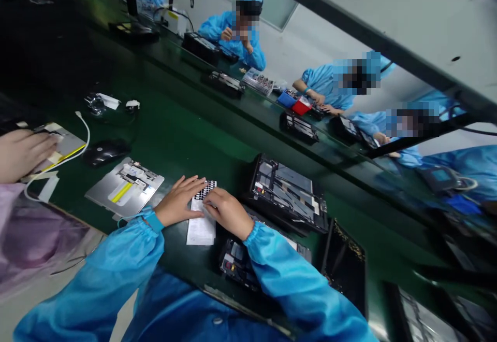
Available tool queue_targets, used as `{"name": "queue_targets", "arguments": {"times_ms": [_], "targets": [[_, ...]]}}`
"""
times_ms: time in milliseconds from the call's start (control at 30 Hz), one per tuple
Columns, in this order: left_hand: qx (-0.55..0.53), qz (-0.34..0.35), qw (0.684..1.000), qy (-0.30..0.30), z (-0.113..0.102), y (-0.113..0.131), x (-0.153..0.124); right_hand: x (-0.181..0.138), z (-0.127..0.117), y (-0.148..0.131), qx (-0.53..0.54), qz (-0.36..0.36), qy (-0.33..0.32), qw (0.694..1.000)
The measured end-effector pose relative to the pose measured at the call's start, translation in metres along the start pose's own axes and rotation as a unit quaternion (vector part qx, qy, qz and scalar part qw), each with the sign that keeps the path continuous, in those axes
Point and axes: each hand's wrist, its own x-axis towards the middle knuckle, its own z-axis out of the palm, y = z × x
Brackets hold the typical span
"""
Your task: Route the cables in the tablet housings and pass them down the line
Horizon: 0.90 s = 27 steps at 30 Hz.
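A white sheet (201,232) lies on the green bench in front of me, with rows of small black-and-white stickers (205,188) at its far end. My left hand (179,203) rests on the sheet's left edge, fingers stretched out beside the stickers. At the right edge, my right hand (228,210) has its fingers curled together against the sheet, just below the stickers. Whatever sits between those fingertips is hidden. To the left of my left hand is a flat silver metal panel (126,186) with a yellow strip. Below my right forearm, an opened black device (237,259) is partly covered.
Stacked black device housings (289,189) stand to the right, beside a black tray (345,259). A black mouse (106,152) and a white cable (87,129) lie left. A neighbour's hand (25,150) touches another panel. Several co-workers in blue sit across the bench.
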Motion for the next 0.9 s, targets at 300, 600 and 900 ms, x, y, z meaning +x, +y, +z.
{"name": "queue_targets", "arguments": {"times_ms": [300,600,900], "targets": [[0.005,-0.011,1.000,0.002,0.002,-0.002,0.005,0.030,0.026,0.004,-0.062,0.039,-0.032,0.997],[-0.013,-0.010,1.000,0.009,0.002,-0.010,0.011,0.001,-0.033,-0.015,0.040,0.085,0.035,0.995],[-0.083,0.178,0.973,0.123,0.001,0.070,-0.021,-0.188,-0.039,-0.069,0.063,0.206,0.174,0.961]]}}
